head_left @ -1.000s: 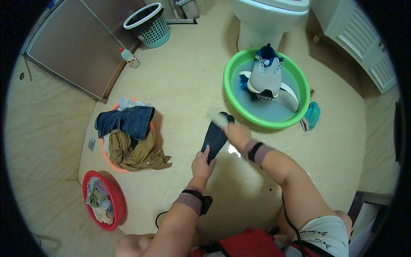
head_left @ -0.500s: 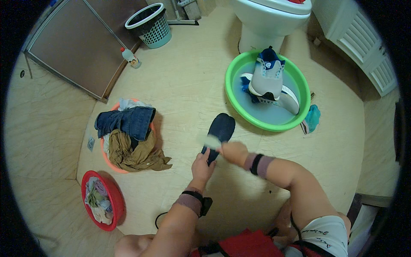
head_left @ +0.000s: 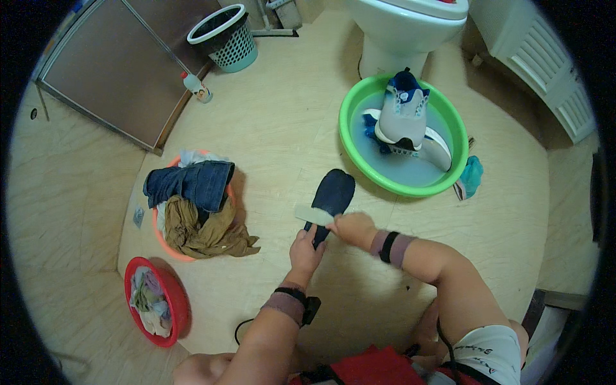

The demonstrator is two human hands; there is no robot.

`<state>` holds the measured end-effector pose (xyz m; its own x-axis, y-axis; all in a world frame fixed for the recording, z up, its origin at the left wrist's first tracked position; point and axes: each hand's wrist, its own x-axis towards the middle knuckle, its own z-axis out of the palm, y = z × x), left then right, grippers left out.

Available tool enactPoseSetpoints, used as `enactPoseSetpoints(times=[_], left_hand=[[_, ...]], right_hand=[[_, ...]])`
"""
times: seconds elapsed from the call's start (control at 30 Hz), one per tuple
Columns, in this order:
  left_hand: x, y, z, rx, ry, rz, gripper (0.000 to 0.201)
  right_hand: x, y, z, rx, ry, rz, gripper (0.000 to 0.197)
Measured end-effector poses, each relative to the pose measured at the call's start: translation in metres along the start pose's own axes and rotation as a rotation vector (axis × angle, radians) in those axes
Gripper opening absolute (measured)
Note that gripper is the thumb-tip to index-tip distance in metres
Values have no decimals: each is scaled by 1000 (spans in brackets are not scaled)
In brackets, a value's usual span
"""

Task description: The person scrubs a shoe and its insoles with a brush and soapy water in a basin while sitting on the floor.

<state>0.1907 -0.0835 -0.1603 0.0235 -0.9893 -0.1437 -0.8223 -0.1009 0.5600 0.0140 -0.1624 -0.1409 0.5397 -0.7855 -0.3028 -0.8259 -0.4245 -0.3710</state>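
Observation:
A dark navy shoe insole (head_left: 334, 191) lies lengthwise on the tiled floor in front of me. My left hand (head_left: 307, 251) grips its near end, with the fingers over the edge. In my right hand (head_left: 355, 230) is a pale scrubbing brush (head_left: 312, 215), held by its end and laid crosswise over the middle of the insole; its bristles are hidden beneath it. Beyond, to the right, a green basin (head_left: 348, 146) of cloudy water holds a pair of grey, white and blue sneakers (head_left: 403, 117), one resting on top of the other.
On the left stand an orange basin (head_left: 168, 246) heaped with jeans and brown cloth, and a red basin (head_left: 182, 313) of clothes. A teal cloth (head_left: 471, 176) lies beside the green basin. Farther back are a toilet (head_left: 405, 29), a waste basket (head_left: 236, 54) and a bottle (head_left: 197, 88).
The brush was smeared by motion and now shows sharply across the insole. My right hand has shifted very slightly to the right. The left hand still grips the near end.

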Motion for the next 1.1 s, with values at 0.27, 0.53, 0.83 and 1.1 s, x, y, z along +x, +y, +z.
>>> enactPoseSetpoints(times=[0.27,0.53,0.83,1.1], left_hand=[[-2,-3,-1,-1,-3,-14,68],[2,16,4,-45,6,1,67],[1,-4,-5,3,-84,-61,70],[1,7,-2,-23,-12,-42,67]], right_hand=[[33,19,-37,252,151,364,48],[43,66,-19,250,189,159,43],[-3,-8,-11,22,-34,-32,43],[49,28,-37,423,215,398,51]])
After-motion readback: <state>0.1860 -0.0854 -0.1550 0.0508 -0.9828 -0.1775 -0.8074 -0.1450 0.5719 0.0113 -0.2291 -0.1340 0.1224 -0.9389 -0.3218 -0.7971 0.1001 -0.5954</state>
